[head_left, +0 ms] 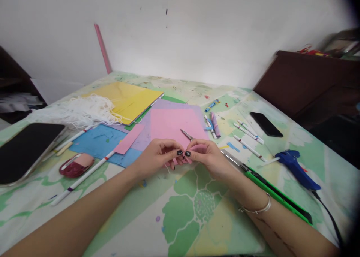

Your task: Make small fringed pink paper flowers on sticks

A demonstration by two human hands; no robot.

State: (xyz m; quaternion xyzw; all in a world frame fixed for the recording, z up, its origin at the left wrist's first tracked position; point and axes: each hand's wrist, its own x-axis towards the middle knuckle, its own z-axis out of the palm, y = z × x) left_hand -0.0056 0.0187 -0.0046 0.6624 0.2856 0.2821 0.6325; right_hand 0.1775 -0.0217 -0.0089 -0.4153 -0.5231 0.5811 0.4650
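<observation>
Near the middle of the table, my left hand (163,156) and my right hand (203,156) meet with thumbs almost touching. Both pinch a small pink strip (199,149) that curls between and behind the fingers; a bit of white string (167,168) hangs beside the left fingers. Just beyond the hands, scissors (186,134) lie on a pink sheet (176,121), their handles hidden by my right hand. A green box cutter (277,191) passes behind my right forearm. The small details between my fingertips are hard to make out.
Left: a tablet (28,150), white string pile (90,109), blue sheet (97,139), pink-and-red case (77,165) and long white stick (84,177). A yellow folder (132,99) lies behind. Right: white sticks (249,146), a phone (266,124) and blue glue gun (298,171) with a cord.
</observation>
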